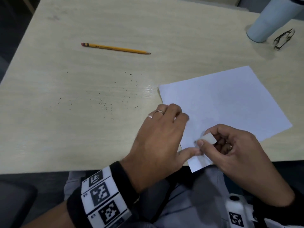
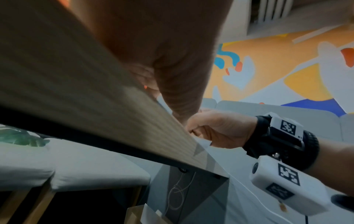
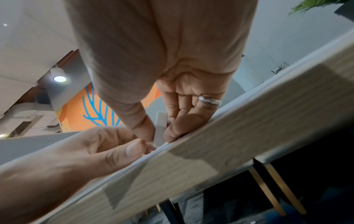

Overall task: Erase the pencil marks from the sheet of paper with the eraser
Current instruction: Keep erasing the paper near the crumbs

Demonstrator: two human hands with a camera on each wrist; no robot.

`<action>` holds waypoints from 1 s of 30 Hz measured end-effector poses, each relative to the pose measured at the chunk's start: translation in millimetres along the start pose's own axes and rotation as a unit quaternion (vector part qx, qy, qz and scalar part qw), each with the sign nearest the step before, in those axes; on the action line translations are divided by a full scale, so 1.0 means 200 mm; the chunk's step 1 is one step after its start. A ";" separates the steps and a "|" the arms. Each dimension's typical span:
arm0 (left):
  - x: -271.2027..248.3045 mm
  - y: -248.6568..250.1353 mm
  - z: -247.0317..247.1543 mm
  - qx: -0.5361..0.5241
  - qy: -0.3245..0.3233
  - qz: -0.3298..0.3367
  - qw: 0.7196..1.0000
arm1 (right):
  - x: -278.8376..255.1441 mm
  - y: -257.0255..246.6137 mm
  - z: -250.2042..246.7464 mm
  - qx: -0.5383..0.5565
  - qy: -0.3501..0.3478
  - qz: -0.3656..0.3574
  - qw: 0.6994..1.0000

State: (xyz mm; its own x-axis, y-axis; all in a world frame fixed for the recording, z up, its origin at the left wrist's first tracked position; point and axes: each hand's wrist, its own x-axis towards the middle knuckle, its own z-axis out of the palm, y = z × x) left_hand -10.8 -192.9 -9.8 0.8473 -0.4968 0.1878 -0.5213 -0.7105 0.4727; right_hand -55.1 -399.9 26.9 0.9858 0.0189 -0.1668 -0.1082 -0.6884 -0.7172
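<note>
A white sheet of paper [image 1: 227, 102] lies at the right of the table, its near corner hanging over the front edge. My right hand [image 1: 205, 137] pinches a small white eraser [image 1: 209, 139] between thumb and fingers and holds it down on the sheet's near part. A small dark pencil smudge [image 1: 195, 142] shows just left of the eraser. My left hand [image 1: 179, 132] rests spread on the sheet's left edge, with its thumb pressing the paper beside the eraser. The right wrist view shows the eraser [image 3: 161, 128] upright on the paper, close to the left thumb [image 3: 132, 148].
A yellow pencil [image 1: 115, 48] lies at the far left of the wooden table [image 1: 65, 137]. Dark eraser crumbs [image 1: 105, 102] are scattered left of the sheet. A pale blue tumbler [image 1: 269, 22] and folded glasses [image 1: 283, 39] stand at the far right corner.
</note>
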 end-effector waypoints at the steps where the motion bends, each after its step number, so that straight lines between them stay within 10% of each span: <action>1: -0.01 0.00 0.01 0.011 -0.014 -0.009 1.000 | 0.00 -0.01 0.01 0.001 0.004 -0.006 1.000; 7: 0.02 -0.02 -0.01 0.031 -0.126 -0.062 0.990 | 0.06 -0.03 0.03 -0.026 0.046 -0.050 0.997; 15: 0.03 -0.02 -0.02 0.024 -0.144 -0.065 0.987 | 0.12 0.07 -0.03 -0.091 0.154 -0.090 0.980; 30: 0.04 -0.03 -0.01 0.018 -0.144 -0.063 0.987 | 0.12 0.10 0.02 -0.061 0.131 -0.094 0.985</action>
State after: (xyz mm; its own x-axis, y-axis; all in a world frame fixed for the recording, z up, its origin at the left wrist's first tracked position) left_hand -0.9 -191.0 -8.6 0.8438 -0.5216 -0.1260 -0.4223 -0.7904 0.4438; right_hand -34.4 -409.8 5.2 0.9881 -0.0220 0.1523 0.0800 -0.7723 -0.6302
